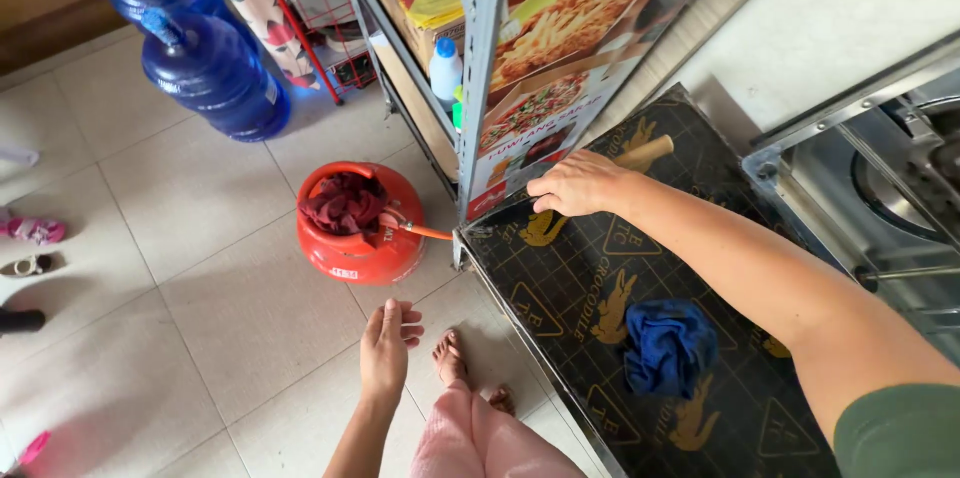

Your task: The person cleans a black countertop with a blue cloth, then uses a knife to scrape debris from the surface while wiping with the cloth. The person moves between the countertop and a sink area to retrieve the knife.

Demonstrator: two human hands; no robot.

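Note:
My right hand (pixel 578 183) rests knuckles-up on the far end of a black countertop (pixel 560 278) with gold printed figures. Its fingers are curled around a wooden handle (pixel 648 151) that sticks out past the hand. My left hand (pixel 388 340) hangs open and empty over the tiled floor, fingers pointing away, just this side of a small red gas cylinder (pixel 355 243). A dark red cloth (pixel 342 203) lies on top of the cylinder, and an orange hose (pixel 425 231) runs from it toward the counter. A crumpled blue cloth (pixel 668 346) lies on the counter near my right forearm.
A metal shelf unit (pixel 478 68) with a food poster stands behind the counter, holding a white bottle (pixel 445 68). Two blue water jugs (pixel 205 63) stand on the floor at the back left. A steel gas stove (pixel 880 188) sits at the right. Shoes (pixel 30 248) lie at the left edge.

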